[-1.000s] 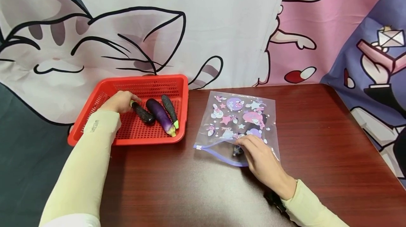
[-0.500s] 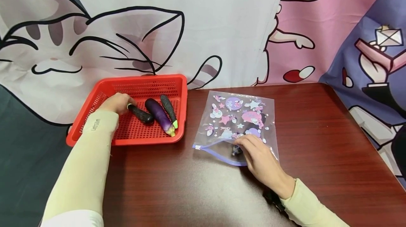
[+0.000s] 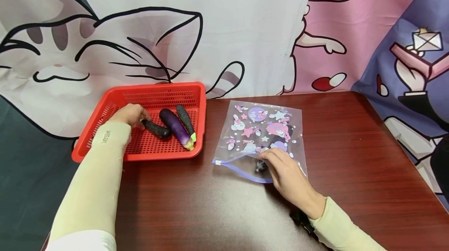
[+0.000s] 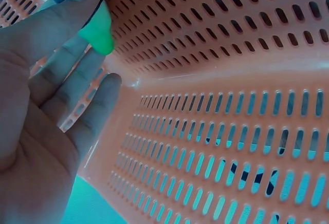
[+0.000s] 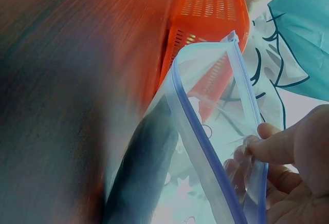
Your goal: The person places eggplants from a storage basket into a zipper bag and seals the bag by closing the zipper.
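At the left, my left hand reaches into a red plastic basket and pinches the end of a dark cucumber. Its bright green tip shows beside the thumb in the left wrist view; the other fingers extend behind it. Beside it in the basket lie a purple eggplant and another dark cucumber. My right hand pinches the upper zip edge of a clear printed zip bag, whose mouth gapes. A long dark vegetable lies inside the bag, partly hidden by the hand.
A dark red-brown wooden table bears the basket and bag. A cartoon-printed cloth hangs right behind them. The bag's white slider sits at the left end of its zip.
The left hand and the cucumber's stem end shifted slightly left and the cucumber turned a little flatter. The right hand keeps its hold on the bag. The whole view drifted slightly.
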A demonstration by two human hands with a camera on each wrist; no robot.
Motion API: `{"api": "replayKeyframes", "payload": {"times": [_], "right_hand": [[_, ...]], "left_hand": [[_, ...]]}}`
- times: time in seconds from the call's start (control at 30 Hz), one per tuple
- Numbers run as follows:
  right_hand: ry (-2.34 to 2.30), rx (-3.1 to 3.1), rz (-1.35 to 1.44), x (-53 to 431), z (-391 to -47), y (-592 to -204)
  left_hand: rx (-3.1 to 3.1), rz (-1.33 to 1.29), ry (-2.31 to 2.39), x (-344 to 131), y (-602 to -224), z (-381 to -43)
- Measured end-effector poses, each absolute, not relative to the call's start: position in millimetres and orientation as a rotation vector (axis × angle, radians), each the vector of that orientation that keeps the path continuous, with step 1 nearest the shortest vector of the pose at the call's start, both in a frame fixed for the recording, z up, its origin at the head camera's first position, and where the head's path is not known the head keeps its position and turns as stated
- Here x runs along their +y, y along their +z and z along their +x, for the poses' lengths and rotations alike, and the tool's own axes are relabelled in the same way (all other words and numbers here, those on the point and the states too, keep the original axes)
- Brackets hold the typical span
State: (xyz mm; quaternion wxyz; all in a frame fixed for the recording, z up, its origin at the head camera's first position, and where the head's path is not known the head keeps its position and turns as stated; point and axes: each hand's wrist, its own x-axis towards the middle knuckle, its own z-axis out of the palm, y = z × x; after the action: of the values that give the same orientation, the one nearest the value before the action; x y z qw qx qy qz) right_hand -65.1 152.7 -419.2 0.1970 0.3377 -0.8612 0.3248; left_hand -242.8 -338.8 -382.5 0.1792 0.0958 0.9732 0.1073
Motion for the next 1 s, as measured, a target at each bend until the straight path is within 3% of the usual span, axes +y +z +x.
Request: {"api": "replayKeyframes", "payload": {"times": [0.57,1.0], "right_hand": [[0.913,-2.408,0.951,152,-65,-419],[0.908,-2.409,0.948,152,-66,-419]], "left_hand": [[2.609,0.137,0.464,-353,-375,-237],[2.661,0.334,0.243,-355,-354,-236]]}}
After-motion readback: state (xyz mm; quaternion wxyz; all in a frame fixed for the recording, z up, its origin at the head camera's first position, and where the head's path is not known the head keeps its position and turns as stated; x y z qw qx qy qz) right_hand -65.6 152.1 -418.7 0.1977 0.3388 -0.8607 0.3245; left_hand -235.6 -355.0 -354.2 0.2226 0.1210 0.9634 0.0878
